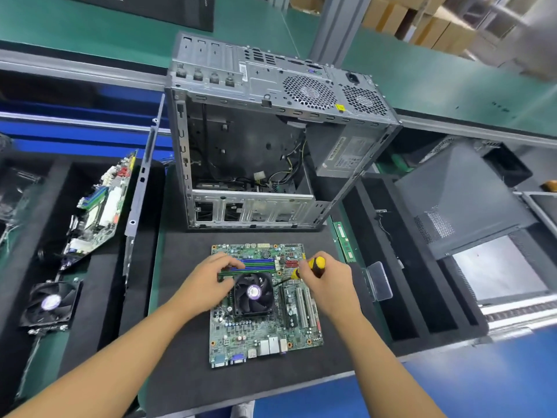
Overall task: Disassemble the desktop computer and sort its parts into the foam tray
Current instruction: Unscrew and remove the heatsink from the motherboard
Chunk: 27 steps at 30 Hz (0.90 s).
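Motherboard (pixel 265 333) lies face up mid-mat (pixel 187 342). Left hand (pixel 208 282) rests on its memory slots (pixel 259 264), grasping nothing, likely steadying it. Right hand (pixel 325 282) grasps the screwdriver (pixel 316 263), tip angled toward the fan (pixel 253 292). Gutted case (pixel 271 140) stands at the mat's far edge.

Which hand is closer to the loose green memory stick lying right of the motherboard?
Right. The right hand, gripping the screwdriver, is just left of the memory stick; the left hand rests far across the motherboard.

An electronics factory line: green conveyor belt (pixel 437 82), foam tray (pixel 401 254) and stacked cardboard boxes (pixel 422 22) behind.
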Available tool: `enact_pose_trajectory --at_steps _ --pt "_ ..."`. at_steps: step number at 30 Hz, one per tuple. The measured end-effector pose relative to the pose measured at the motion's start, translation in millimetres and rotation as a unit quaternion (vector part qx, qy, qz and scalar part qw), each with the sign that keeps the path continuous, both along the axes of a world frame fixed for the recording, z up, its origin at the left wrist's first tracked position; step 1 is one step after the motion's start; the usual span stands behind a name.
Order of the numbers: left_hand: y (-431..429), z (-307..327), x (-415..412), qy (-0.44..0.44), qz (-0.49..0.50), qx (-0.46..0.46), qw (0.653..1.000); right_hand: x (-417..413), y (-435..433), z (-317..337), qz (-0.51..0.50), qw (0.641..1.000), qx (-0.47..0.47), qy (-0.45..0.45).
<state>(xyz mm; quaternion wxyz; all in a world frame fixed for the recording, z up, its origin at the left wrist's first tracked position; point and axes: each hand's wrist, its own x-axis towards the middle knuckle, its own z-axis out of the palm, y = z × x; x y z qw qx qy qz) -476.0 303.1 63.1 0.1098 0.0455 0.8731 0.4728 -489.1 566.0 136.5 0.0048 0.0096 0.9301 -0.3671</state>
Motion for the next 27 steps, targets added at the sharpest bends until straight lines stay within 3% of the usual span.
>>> enact_pose_trajectory --at_steps 6,16,21,27 --pt "45 20 -17 0.070 -0.127 -0.170 0.975 -2 -6 9 0.001 1.000 0.010 0.005" --pt "83 22 -29 -0.026 -0.062 -0.160 0.985 -5 -10 13 0.044 0.998 0.027 0.026" --pt "92 23 -28 -0.006 -0.043 -0.209 0.977 -11 -25 23 0.082 0.993 0.083 -0.009" --pt "68 18 -32 0.028 -0.121 -0.051 0.991 -35 -25 48 0.150 0.978 0.108 -0.100"
